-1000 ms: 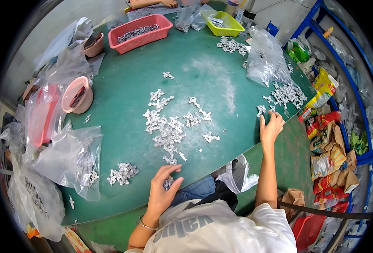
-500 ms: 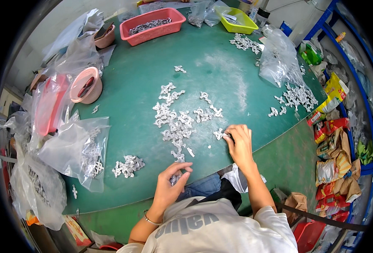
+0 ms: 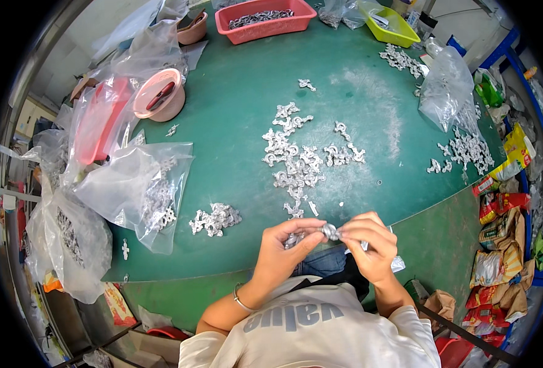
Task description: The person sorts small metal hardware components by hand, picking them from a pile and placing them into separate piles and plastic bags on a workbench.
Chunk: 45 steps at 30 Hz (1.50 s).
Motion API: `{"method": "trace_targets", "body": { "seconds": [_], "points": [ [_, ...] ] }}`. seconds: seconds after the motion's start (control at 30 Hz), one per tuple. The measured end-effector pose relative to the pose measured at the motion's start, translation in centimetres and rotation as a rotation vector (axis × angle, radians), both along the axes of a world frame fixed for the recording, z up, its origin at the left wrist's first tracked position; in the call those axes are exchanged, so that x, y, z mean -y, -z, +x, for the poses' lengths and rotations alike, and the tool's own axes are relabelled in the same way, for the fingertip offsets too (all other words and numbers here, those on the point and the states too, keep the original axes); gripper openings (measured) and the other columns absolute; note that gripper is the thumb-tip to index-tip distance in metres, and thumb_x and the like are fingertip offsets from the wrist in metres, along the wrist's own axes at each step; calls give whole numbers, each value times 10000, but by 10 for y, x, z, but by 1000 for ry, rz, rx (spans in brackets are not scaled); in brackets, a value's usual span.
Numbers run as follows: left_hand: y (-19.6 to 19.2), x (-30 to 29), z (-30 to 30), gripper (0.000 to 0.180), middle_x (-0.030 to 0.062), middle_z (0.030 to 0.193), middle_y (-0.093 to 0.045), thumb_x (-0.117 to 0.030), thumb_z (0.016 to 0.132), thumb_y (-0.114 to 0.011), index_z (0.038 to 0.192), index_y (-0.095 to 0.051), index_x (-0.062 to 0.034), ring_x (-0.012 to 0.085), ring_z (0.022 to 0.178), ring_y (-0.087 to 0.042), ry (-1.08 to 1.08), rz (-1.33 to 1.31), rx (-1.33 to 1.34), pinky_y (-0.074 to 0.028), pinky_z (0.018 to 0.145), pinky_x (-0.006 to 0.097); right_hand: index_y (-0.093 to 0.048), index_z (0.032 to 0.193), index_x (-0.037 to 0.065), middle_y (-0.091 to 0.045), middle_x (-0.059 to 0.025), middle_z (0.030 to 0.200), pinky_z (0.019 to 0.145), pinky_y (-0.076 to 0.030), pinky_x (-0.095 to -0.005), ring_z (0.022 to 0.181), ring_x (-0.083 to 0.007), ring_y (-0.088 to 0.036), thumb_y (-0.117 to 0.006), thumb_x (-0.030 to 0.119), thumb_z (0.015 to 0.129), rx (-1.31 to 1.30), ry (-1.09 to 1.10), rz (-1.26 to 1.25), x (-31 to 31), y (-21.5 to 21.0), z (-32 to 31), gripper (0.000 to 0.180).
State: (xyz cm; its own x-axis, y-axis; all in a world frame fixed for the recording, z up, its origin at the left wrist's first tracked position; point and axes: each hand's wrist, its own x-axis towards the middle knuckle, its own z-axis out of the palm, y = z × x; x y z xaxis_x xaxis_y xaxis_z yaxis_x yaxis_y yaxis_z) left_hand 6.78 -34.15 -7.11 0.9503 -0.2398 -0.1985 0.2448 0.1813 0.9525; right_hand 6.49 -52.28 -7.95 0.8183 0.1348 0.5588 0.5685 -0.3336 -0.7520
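Observation:
My left hand (image 3: 283, 248) and my right hand (image 3: 369, 242) meet over the near edge of the green table (image 3: 234, 92). Together they pinch a small silvery metal part (image 3: 329, 231) between thumbs and fingertips. Just beyond the hands lies a long scatter of the same metal parts (image 3: 296, 162) across the table's middle. A smaller heap of metal parts (image 3: 215, 219) sits to the left of my left hand.
Clear plastic bags (image 3: 142, 193) with parts lie at the left, beside a pink bowl (image 3: 159, 95). A red tray (image 3: 265, 18) and a yellow-green tray (image 3: 389, 15) stand at the far edge. Another bag (image 3: 446, 83) and loose parts (image 3: 467, 150) lie right. Snack packets (image 3: 498, 239) pile beyond the right edge.
My right hand came back from the parts at the right, passed the middle pile and now joins my left hand at the table's near edge, both closed on one part.

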Motion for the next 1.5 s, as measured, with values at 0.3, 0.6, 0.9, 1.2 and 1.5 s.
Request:
{"method": "trace_targets", "body": {
  "seconds": [0.3, 0.6, 0.9, 1.2, 1.5],
  "points": [
    [-8, -7, -4, 185, 20, 748, -605, 20, 794, -619, 976, -655, 24, 17, 539, -430, 2, -80, -21, -299, 454, 160, -655, 805, 0, -651, -108, 844, 648, -439, -326, 732, -244, -580, -755, -15, 604, 95, -32, -56, -1, -12, -7, 226],
    [-4, -11, -4, 161, 107, 927, -646, 39, 781, -620, 939, -647, 42, 114, 806, -570, 36, -86, 84, -442, 698, 222, -640, 840, -26, -656, -131, 832, 653, -461, -329, 726, -255, -589, -760, -24, 616, 88, -26, 0, -3, -11, -10, 255],
    [2, -25, -5, 149, 108, 922, -642, 53, 774, -615, 919, -646, 44, 135, 828, -577, -69, -19, 98, -443, 744, 243, -630, 867, -42, -662, -132, 837, 684, -463, -331, 743, -252, -591, -744, 39, 671, -38, -30, 103, -4, -2, -3, 241],
    [8, -13, -3, 175, 56, 916, -635, 47, 773, -622, 943, -655, 17, 54, 703, -514, -51, 6, 128, -395, 611, 180, -637, 826, -56, -648, -128, 765, 692, -455, -339, 750, -242, -583, -667, 7, 724, -133, -24, 94, -11, -5, -5, 123],
    [19, -12, -3, 266, -22, 888, -594, 58, 772, -610, 1030, -630, -3, -6, 597, -353, -96, 14, -59, -297, 534, 149, -640, 894, -22, -632, -32, 826, 687, -425, -230, 764, -95, -552, -608, 128, 856, -194, 647, 416, 123, 22, 61, 158]
  ]
}}
